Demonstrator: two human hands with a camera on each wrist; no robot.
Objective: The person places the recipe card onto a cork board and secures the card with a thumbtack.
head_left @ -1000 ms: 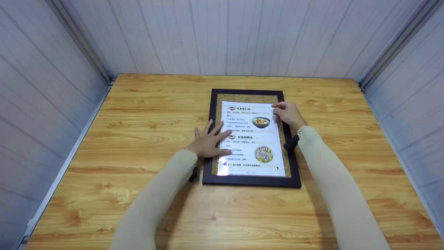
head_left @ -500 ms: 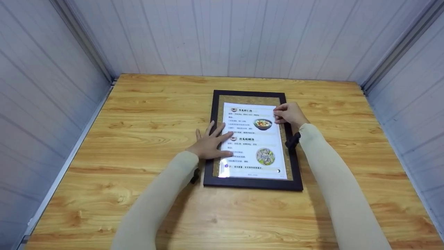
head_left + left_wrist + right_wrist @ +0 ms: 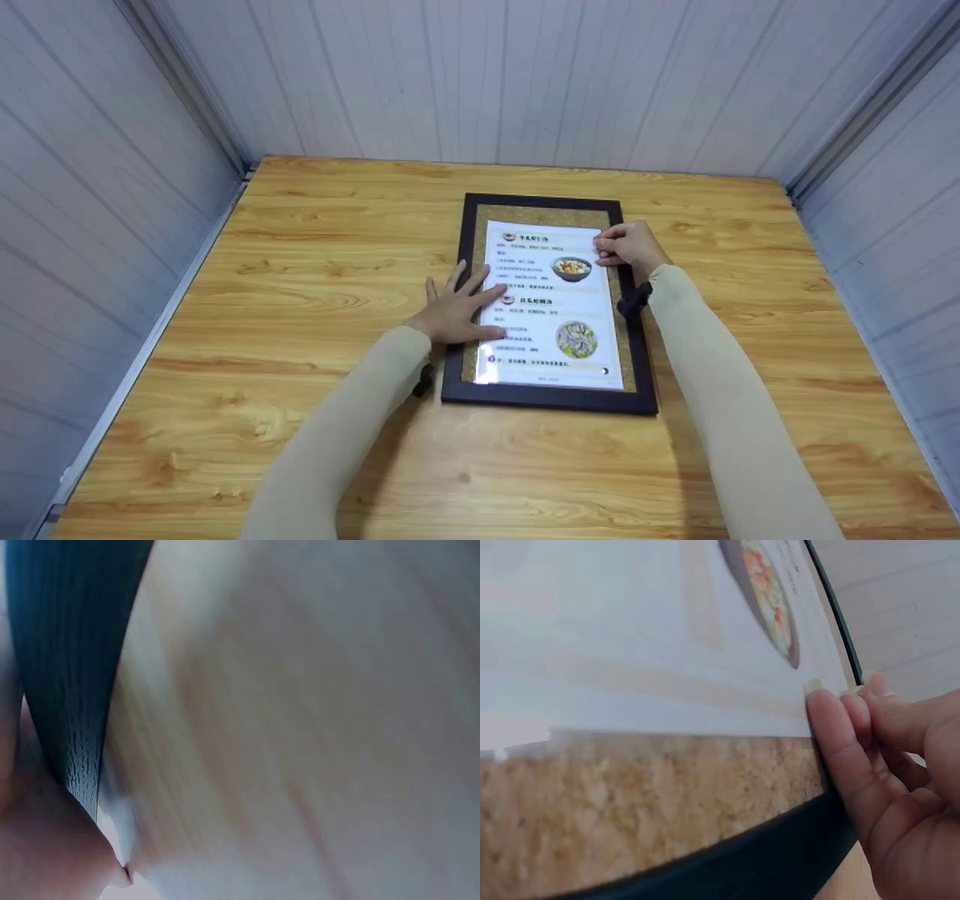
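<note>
1. The left hand (image 3: 454,311) lies flat, fingers spread and straight, pressing the left edge of the menu sheet (image 3: 551,300) and the dark frame (image 3: 547,397) beneath it.
2. The sheet lies on the frame's cork panel, between both hands, on the worktop (image 3: 262,300).
3. The right hand (image 3: 630,247) has its fingers (image 3: 832,735) curled, fingertips at the sheet's right edge near the top corner; I cannot tell whether they pinch it.
4. Risk, as I judge it: the glossy sheet could slip askew if the left hand's pressure eases, or crease under an uneven push from the right.
</note>
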